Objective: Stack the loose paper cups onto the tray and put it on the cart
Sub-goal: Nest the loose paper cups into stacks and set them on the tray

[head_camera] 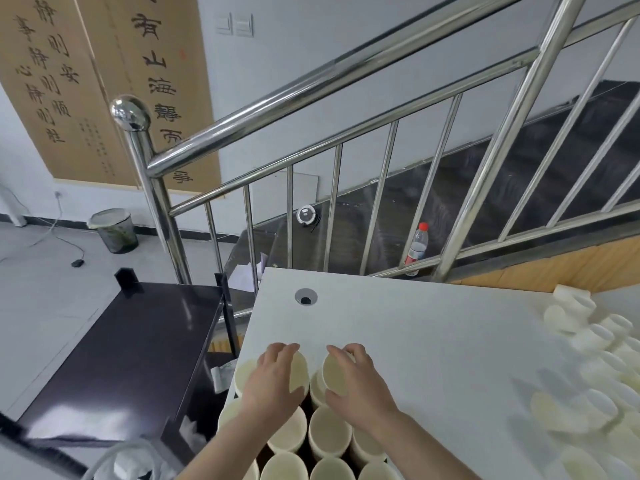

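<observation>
Several cream paper cups (329,433) stand upright in rows at the near left of the white table (433,341), on a dark tray (306,407) that shows only in the gaps between them. My left hand (275,375) lies over the far-left cup (247,372), fingers curved around its rim. My right hand (353,379) grips the rim of the far-right cup (334,374) of that row. A blurred heap of loose cups (595,382) lies on the table's right side. The black cart (121,358) stands to the left, below table height.
A steel stair railing (311,161) runs behind the table, with a plastic bottle (417,247) on the stairs beyond it. A bin (114,230) and cables sit on the floor at left. The table has a cable hole (305,296) near its far edge.
</observation>
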